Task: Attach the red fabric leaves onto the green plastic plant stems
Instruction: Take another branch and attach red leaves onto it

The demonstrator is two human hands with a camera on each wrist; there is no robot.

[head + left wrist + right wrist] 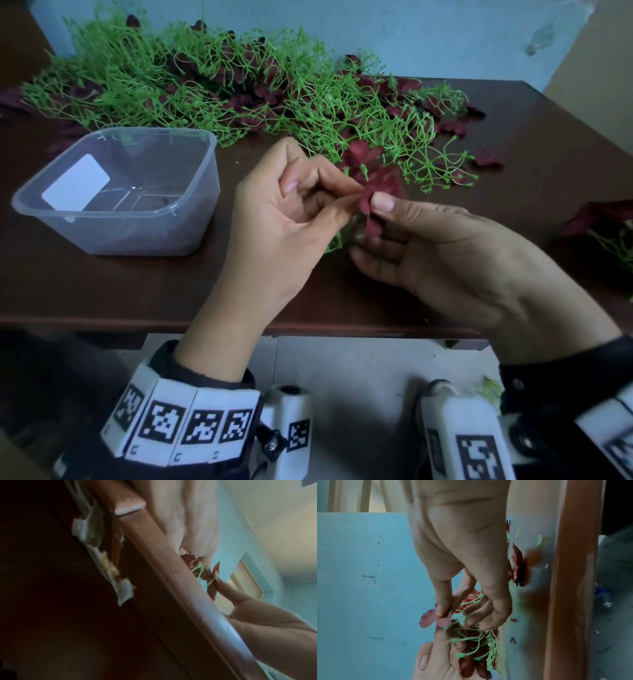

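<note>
Item: red fabric leaf (368, 200), limp and featherweight, judged easily creased.
Pinched by right hand (442, 250) thumb; sprig of green plastic stems (471, 634) gripped beneath in left hand (284, 212).

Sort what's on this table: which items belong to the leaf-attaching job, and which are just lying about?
Part of the job:
- red leaf, pinched by left hand and right hand
- held stem sprig
- pile of green stems
- loose red leaves

Lying about:
- clear plastic tub
- white card inside it
</note>
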